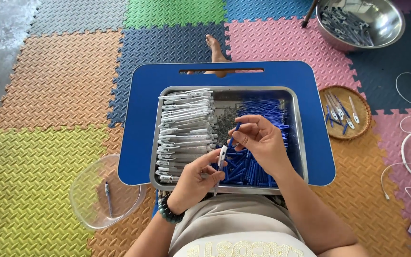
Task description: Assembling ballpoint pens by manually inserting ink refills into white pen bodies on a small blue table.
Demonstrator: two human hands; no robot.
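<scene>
My left hand (196,178) holds a white pen barrel (221,159) upright over the near edge of a steel tray (298,143). My right hand (261,140) pinches a small blue pen part (236,129) just above the barrel's top. The tray rests on a blue lap table (141,119). Inside it lie a stack of white pen barrels (184,128) at the left, small grey springs (225,121) in the middle and blue pen parts (248,169) at the right.
A clear plastic bowl (87,197) with one pen stands on the foam mat at the lower left. A wicker basket (357,102) of pens sits right of the table. A steel bowl (386,24) of pens is at the far right. White cables (407,143) trail along the right edge. A bare foot (215,47) shows beyond the table.
</scene>
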